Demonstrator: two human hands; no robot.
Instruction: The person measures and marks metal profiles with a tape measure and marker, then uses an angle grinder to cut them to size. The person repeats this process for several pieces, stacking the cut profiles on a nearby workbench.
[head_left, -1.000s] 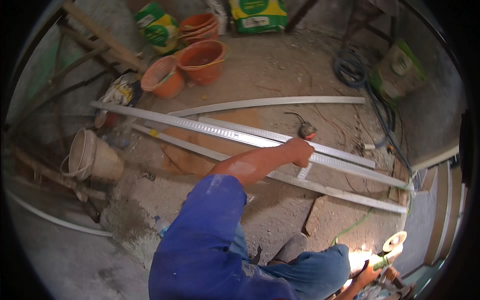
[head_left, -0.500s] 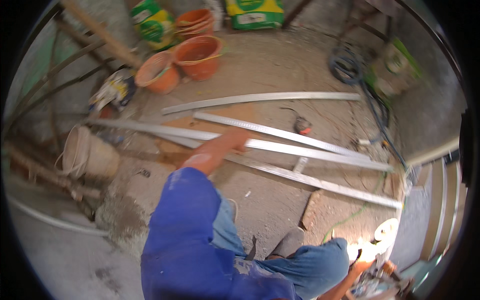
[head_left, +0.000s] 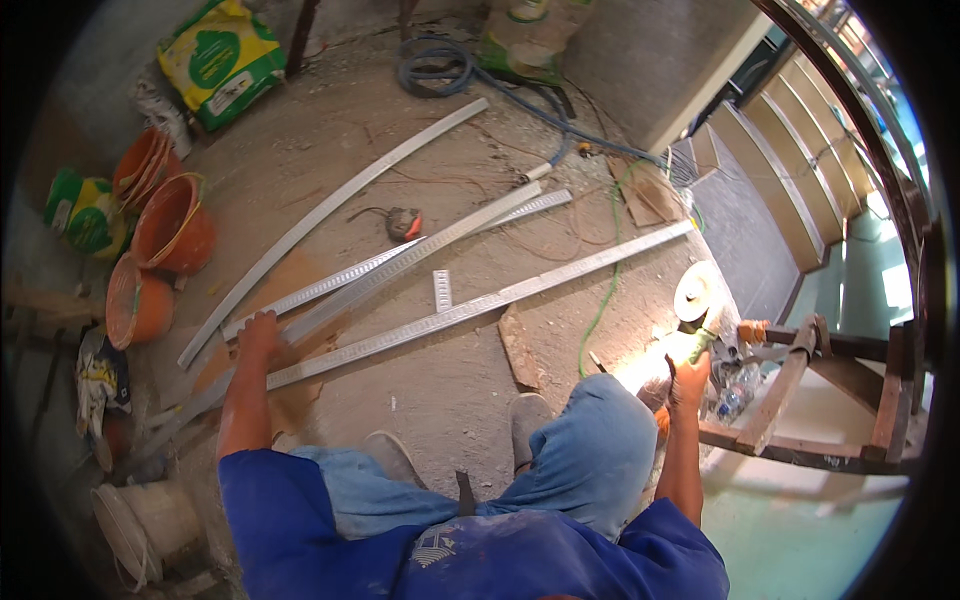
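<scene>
My left hand (head_left: pixel 258 342) reaches down among long silvery metal profiles, its fingers closed over one metal profile (head_left: pixel 400 268) that is blurred at its lower left end. A perforated profile (head_left: pixel 330 292) lies beside it and crosses beneath it. Nearer my feet rests another long profile (head_left: pixel 420 338), and a farther one (head_left: pixel 320 225) lies apart. My right hand (head_left: pixel 688 380) is wrapped around a green-bodied tool that looks like an angle grinder (head_left: pixel 690 345), with a pale round disc (head_left: pixel 697 290) at its far end. Glare washes out part of that area.
Orange buckets (head_left: pixel 172 225) and yellow-green bags (head_left: pixel 220 62) stand at the left and back. A coiled blue hose (head_left: pixel 435 66) and a green cord (head_left: pixel 600 310) cross the floor. At the right are a wooden frame (head_left: pixel 775 400) and steps (head_left: pixel 770 170). A short perforated piece (head_left: pixel 442 290) lies mid-floor.
The view has swung to the right, bringing my right arm and the tool further in. The held profile has shifted and now crosses the perforated one at another angle.
</scene>
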